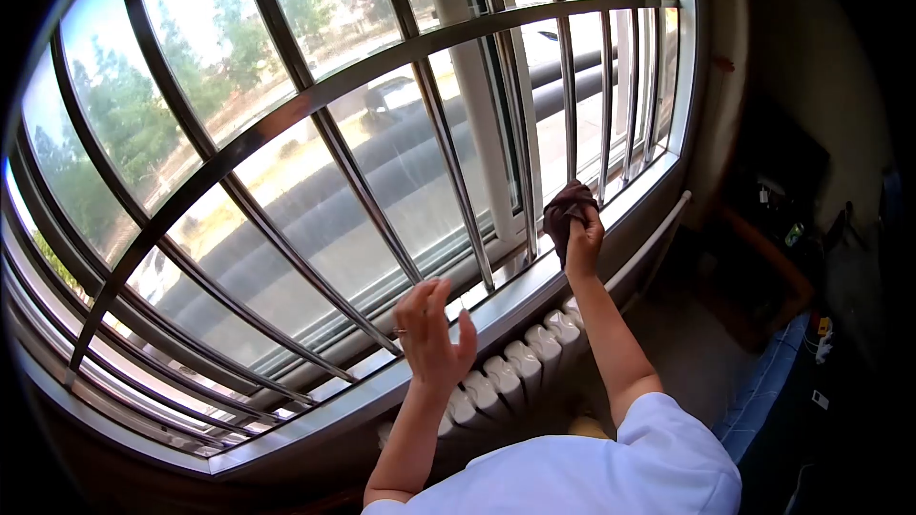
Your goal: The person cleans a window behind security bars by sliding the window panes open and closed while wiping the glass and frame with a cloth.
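Observation:
A dark brown cloth (570,214) is bunched in my right hand (584,240), at the lower end of the metal window bars (571,105). The cloth covers part of a bar near the sill, and I cannot tell whether it touches it. Nothing is in my left hand (434,339), which is raised in front of the lower window frame (506,298) with fingers apart. A ring shows on one of its fingers. Behind the bars is the window glass (382,176).
Below the sill runs a white radiator (506,377), with a pale pipe (658,234) to its right. A curved crossbar (334,84) spans the upright bars. At the right, dark furniture (763,257) stands beside a blue fabric surface (759,396).

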`<state>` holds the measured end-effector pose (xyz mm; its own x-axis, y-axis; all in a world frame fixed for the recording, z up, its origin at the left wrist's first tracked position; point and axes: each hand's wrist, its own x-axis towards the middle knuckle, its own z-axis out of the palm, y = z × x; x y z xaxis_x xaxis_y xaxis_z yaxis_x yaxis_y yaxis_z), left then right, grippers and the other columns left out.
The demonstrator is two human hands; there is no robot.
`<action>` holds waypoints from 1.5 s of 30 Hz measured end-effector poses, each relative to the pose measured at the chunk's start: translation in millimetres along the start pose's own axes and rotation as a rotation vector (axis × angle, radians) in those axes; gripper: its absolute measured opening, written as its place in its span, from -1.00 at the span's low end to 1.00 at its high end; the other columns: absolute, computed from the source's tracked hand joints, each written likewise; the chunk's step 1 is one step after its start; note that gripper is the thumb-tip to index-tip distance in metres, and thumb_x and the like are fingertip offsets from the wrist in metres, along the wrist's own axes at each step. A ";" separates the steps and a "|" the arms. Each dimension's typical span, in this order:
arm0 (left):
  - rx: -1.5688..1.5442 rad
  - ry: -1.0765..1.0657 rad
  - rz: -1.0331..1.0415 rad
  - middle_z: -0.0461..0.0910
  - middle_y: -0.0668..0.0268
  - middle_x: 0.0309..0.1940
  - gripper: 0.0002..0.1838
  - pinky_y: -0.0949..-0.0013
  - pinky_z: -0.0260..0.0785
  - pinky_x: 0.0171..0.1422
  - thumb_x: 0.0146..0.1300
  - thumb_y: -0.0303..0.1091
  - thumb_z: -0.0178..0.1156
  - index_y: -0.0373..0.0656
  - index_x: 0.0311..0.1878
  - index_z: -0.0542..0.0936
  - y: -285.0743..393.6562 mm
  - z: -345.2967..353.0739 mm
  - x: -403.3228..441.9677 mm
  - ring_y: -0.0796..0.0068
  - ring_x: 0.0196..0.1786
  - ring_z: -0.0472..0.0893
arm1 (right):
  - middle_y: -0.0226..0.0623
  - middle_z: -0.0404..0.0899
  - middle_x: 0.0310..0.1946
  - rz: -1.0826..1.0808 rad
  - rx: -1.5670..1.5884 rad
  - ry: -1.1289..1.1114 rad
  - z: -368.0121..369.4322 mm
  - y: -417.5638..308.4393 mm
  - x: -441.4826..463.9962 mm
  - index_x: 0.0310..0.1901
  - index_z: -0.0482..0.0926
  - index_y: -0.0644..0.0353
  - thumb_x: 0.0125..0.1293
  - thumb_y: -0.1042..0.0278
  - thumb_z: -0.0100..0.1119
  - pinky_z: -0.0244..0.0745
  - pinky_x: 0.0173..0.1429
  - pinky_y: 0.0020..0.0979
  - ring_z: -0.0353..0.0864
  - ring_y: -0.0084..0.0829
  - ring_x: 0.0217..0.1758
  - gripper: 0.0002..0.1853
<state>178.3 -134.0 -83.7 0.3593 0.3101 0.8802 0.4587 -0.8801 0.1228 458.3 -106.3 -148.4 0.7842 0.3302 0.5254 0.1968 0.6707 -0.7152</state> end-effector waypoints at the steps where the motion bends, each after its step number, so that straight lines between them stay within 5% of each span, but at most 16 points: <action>1: -0.090 -0.050 0.027 0.32 -0.01 0.17 -0.42 0.14 0.23 0.22 0.10 -0.39 0.23 -0.25 0.23 0.40 15.5 24.4 11.0 0.08 0.20 0.34 | -0.44 0.60 -0.19 0.004 0.016 -0.017 -0.5 11.4 7.2 -0.08 0.59 0.26 0.28 0.62 -0.06 0.39 0.08 -0.55 0.50 -0.62 -0.11 -0.74; 4: -0.218 -0.083 -0.033 0.28 -0.04 0.21 -0.22 0.06 0.17 0.31 0.07 -0.32 0.32 -0.33 0.35 0.24 38.7 93.9 61.3 -0.03 0.23 0.30 | -0.41 0.59 -0.13 -0.151 -0.060 -0.139 2.5 5.6 32.9 -0.05 0.58 0.27 0.19 0.73 -0.01 0.40 0.18 -0.49 0.53 -0.55 -0.01 -0.68; 6: -0.183 0.074 -0.109 0.16 -0.10 0.26 0.00 0.00 0.04 0.39 0.07 -0.14 0.39 -0.36 0.43 0.03 28.7 147.9 93.4 -0.09 0.31 0.17 | -0.29 0.61 -0.15 -0.127 -0.008 -0.168 -4.4 -5.4 54.0 -0.18 0.62 0.23 0.02 0.68 0.11 0.38 0.22 -0.37 0.56 -0.36 0.01 -0.71; 10: -0.003 0.266 -0.295 0.08 -0.15 0.28 0.12 -0.03 -0.04 0.40 0.00 -0.02 0.43 -0.35 0.44 -0.04 5.7 218.5 139.8 -0.08 0.33 0.08 | -0.29 0.61 -0.19 -0.143 -0.100 -0.342 -56.1 -19.9 95.1 -0.21 0.62 0.22 0.01 0.69 0.14 0.43 0.15 -0.35 0.58 -0.37 -0.01 -0.72; 18: 0.076 0.533 -0.291 0.41 0.12 -0.05 -0.15 0.12 0.18 0.24 -0.14 -0.51 0.22 -0.24 0.37 0.25 9.3 246.2 158.5 0.13 0.16 0.30 | -0.41 0.61 -0.22 -0.062 0.086 -0.379 -97.9 -33.8 148.6 -0.13 0.54 0.20 0.09 0.82 0.03 0.41 0.18 -0.43 0.57 -0.53 -0.07 -0.65; 21: 0.000 0.433 -0.282 0.47 0.09 -0.06 -0.24 0.28 0.42 -0.03 -0.12 -0.65 0.10 -0.10 0.30 0.37 1.0 257.6 158.6 0.08 0.00 0.48 | -0.40 0.61 -0.22 -0.046 0.138 -0.386 -102.6 -39.9 154.2 -0.10 0.53 0.20 0.08 0.82 0.02 0.40 0.19 -0.42 0.57 -0.52 -0.04 -0.63; 26: -0.405 0.229 -0.381 0.54 0.18 0.03 -0.37 0.48 0.36 -0.14 -0.07 -0.65 0.03 -0.20 0.20 0.50 -11.2 247.2 164.1 0.35 -0.15 0.57 | -0.40 0.59 -0.19 -0.093 0.142 -0.454 -96.2 -50.4 171.2 -0.05 0.49 0.19 0.08 0.79 0.05 0.39 0.20 -0.42 0.55 -0.53 -0.01 -0.61; 28: -0.916 -0.104 -0.523 0.44 0.23 0.28 -0.29 0.58 0.32 -0.13 -0.04 -0.67 -0.01 -0.24 0.32 0.42 -15.3 235.2 174.7 0.42 0.03 0.58 | -0.41 0.55 -0.16 -0.200 0.149 -0.459 -72.7 -60.7 185.4 -0.04 0.48 0.19 0.13 0.74 0.07 0.39 0.18 -0.44 0.53 -0.54 -0.01 -0.64; 30: -1.042 -0.272 -0.589 0.32 0.27 0.41 -0.24 0.53 0.31 0.10 0.01 -0.63 0.06 -0.26 0.41 0.31 -21.2 220.2 183.4 0.39 0.28 0.48 | -0.42 0.50 -0.13 -0.317 0.140 -0.450 -44.6 -73.4 201.2 -0.01 0.46 0.17 0.18 0.65 0.10 0.38 0.15 -0.46 0.50 -0.55 -0.01 -0.68; 33: -1.367 -0.534 -0.514 0.40 0.26 0.35 -0.25 0.24 0.10 0.44 0.10 -0.41 0.25 -0.22 0.42 0.30 -25.2 221.1 195.0 0.33 0.43 0.31 | -0.10 0.43 0.04 -0.696 -0.106 -0.284 8.9 -110.2 228.8 -0.04 0.49 0.23 0.00 0.69 0.04 0.42 0.13 -0.28 0.49 -0.18 0.09 -0.59; 36: -1.250 -0.474 -0.568 0.40 0.23 0.35 -0.24 0.26 0.25 0.34 0.10 -0.46 0.22 -0.17 0.44 0.27 -19.0 221.9 193.9 0.31 0.42 0.34 | 0.10 0.37 0.11 -0.931 -0.198 -0.317 73.5 -153.5 263.1 0.06 0.47 0.27 -0.01 0.66 0.09 0.39 0.22 -0.10 0.43 0.13 0.16 -0.51; 37: -1.119 -0.257 -0.659 0.62 0.21 0.02 -0.52 0.36 0.41 0.08 0.25 -0.36 0.22 -0.22 0.24 0.46 -18.4 234.8 181.2 0.39 0.09 0.60 | 0.16 0.34 0.16 -0.907 -0.290 -0.361 97.3 -163.7 272.2 0.10 0.45 0.27 0.01 0.65 0.10 0.37 0.26 -0.08 0.41 0.19 0.19 -0.49; 38: -1.119 -0.253 -0.652 0.62 0.21 0.02 -0.52 0.36 0.41 0.08 0.25 -0.36 0.22 -0.22 0.24 0.46 -13.7 242.6 166.6 0.39 0.09 0.60 | 0.22 0.31 0.21 -0.880 -0.381 -0.404 118.9 -172.4 280.6 0.14 0.43 0.28 0.04 0.64 0.11 0.35 0.30 -0.06 0.38 0.25 0.21 -0.47; 40: -1.127 0.031 -0.702 0.54 0.39 -0.44 -0.72 0.53 0.36 -0.30 0.37 -0.14 0.21 -0.18 -0.11 0.51 -7.7 249.2 148.6 0.61 -0.39 0.54 | 0.30 0.28 0.23 -0.909 -0.479 -0.492 158.7 -175.3 298.9 0.26 0.30 0.31 0.03 0.67 0.07 0.33 0.30 -0.06 0.35 0.29 0.21 -0.35; 42: -1.085 0.068 -0.668 0.42 0.46 -0.52 -0.70 0.55 0.27 -0.40 0.37 -0.08 0.19 -0.14 -0.22 0.45 1.5 246.7 147.2 0.67 -0.49 0.42 | 0.30 0.24 0.27 -0.749 -0.591 -0.630 176.0 -172.5 299.4 0.34 0.19 0.29 0.07 0.69 0.04 0.28 0.36 -0.03 0.30 0.26 0.28 -0.29; 45: -1.049 0.111 -0.623 0.29 0.52 -0.61 -0.66 0.58 0.16 -0.51 0.39 -0.03 0.16 -0.09 -0.32 0.39 4.4 251.4 146.9 0.74 -0.58 0.29 | 0.24 0.14 0.35 -1.078 -0.682 -0.501 208.9 -148.5 311.3 0.36 0.21 0.23 0.22 0.48 -0.07 0.10 0.45 0.08 0.15 0.18 0.41 -0.39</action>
<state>437.4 -2.0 -69.1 0.2177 0.7947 0.5666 -0.3678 -0.4709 0.8018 550.2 35.7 217.6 -0.2068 0.1576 0.9656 0.9304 0.3370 0.1442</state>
